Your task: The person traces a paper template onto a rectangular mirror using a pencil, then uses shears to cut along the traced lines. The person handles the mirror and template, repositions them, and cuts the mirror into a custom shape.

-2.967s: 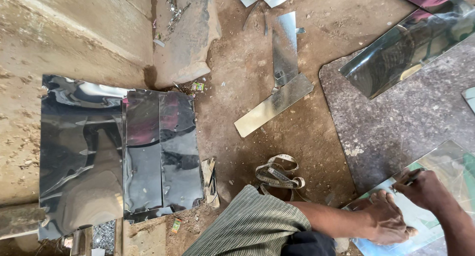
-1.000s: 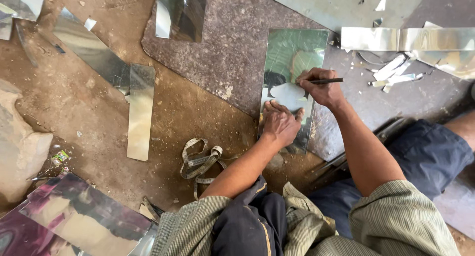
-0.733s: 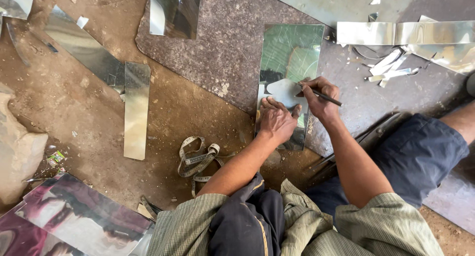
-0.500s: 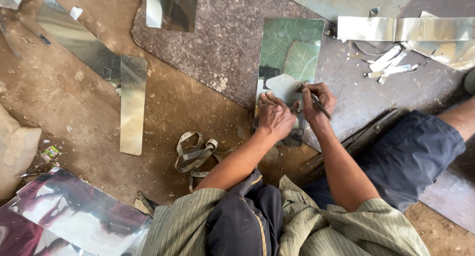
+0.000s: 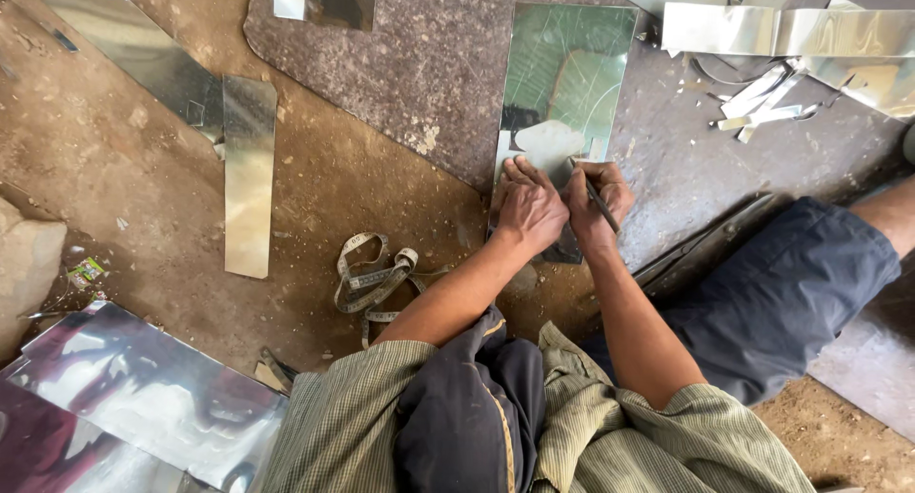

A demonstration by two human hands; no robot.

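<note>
Head view: compared with half a second ago, the two hands have drawn closer and now sit side by side at the near end of the metal sheet [image 5: 562, 83]. The left hand [image 5: 530, 207] lies flat, palm down, fingers spread, pressing the sheet's near left corner; its grip is open and clasps nothing. The right hand [image 5: 597, 199], which a second ago was farther up the sheet, is now right beside the left, its grip closed around a thin dark scriber [image 5: 599, 199] whose tip meets the sheet. The sheet itself has not shifted: it lies lengthwise on the dark stone slab [image 5: 419, 64].

The slab rests on a bare dirt floor [image 5: 315, 197]. A coiled measuring tape [image 5: 374, 281] lies on the dirt just left of the left forearm. Further left, a narrow metal strip [image 5: 249, 174] lies flat, touching a longer slanted strip [image 5: 133, 50]. At the top right, a long shiny metal band [image 5: 791, 30] and small offcuts [image 5: 762, 102] lie on the slab. A large reflective sheet [image 5: 133, 398] covers the bottom-left corner.
</note>
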